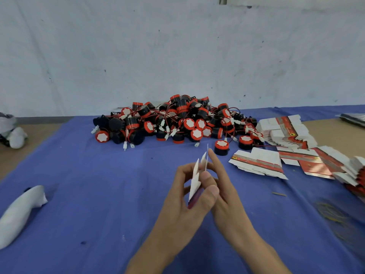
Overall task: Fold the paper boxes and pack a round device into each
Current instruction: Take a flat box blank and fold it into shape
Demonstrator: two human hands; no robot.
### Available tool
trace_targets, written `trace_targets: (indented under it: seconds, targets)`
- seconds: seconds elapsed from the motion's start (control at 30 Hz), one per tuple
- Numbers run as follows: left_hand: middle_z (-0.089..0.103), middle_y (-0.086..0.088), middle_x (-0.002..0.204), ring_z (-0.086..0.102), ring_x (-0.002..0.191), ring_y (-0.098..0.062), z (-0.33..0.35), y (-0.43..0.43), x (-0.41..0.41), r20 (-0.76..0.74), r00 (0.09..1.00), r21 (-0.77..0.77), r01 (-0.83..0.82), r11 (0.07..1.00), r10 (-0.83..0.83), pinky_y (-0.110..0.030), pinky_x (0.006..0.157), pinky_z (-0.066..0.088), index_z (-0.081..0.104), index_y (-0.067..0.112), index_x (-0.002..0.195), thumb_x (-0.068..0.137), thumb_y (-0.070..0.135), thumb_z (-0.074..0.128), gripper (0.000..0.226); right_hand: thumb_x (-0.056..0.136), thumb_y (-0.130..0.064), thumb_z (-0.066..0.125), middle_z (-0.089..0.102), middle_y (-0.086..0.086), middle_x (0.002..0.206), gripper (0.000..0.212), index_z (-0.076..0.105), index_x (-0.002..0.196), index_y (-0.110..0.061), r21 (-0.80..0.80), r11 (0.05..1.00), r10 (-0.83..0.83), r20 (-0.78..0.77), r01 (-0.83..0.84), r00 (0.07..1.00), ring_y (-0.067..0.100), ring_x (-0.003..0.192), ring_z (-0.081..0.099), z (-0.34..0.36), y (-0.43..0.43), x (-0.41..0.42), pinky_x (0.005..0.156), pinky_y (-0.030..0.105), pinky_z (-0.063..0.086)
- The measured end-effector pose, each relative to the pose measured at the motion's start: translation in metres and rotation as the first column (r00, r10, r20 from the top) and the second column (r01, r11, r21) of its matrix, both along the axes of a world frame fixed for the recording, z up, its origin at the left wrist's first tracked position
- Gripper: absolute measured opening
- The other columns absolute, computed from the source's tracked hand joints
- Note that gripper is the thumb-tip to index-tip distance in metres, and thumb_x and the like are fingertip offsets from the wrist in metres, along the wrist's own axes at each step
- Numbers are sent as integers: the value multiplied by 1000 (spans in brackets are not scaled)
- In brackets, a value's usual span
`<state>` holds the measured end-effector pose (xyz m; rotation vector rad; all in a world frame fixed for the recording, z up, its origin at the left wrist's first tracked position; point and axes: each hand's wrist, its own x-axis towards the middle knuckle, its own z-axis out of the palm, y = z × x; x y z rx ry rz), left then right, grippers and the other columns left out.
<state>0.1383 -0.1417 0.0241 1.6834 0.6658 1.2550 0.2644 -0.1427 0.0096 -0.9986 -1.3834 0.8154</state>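
Above the blue cloth [98, 175], the left hand [185, 196] pinches a flat paper box [195, 180] edge-on. The right hand [225, 190] lays straight fingers against its far side. Flat box blanks [258, 163] lie further right, and beyond them sits the pile of round devices [177, 119].

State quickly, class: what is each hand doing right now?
Left hand: closed on the flat white-and-red paper box, thumb against fingers.
Right hand: straight fingers at the box's top flaps; whether it pinches cannot be told.
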Motion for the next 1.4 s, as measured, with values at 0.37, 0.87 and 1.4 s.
trace_targets:
  seconds: [0.37,0.87,1.4]
  targets:
    - [66,17,122,66,109,-3,-2,16,-7,81,992,-197,-75,978,92,-27,84,59,42,47,139,72,84,52,77,93,-79,30,52,-20,141,53,42,138,-55,83,994,-74,86,66,994,8,126,57,-5,5,-20,94,37,55]
    - [71,6,97,70,86,-6,5,15,-1,111,993,-155,-28,988,45,-16,67,54,55,21,114,92,24,47,24,90,-49,45,59,-18,128,37,50,126,-43,97,993,-69,49,64,996,18,110,65,0,4,-7,83,38,59]
    - [66,-5,131,62,123,-25,-2,26,-11,238,961,-473,243,847,-143,-44,101,52,58,32,136,94,55,56,48,87,-33,40,41,-7,136,39,60,119,-22,350,918,-330,418,186,846,9,116,52,2,6,10,82,12,45]
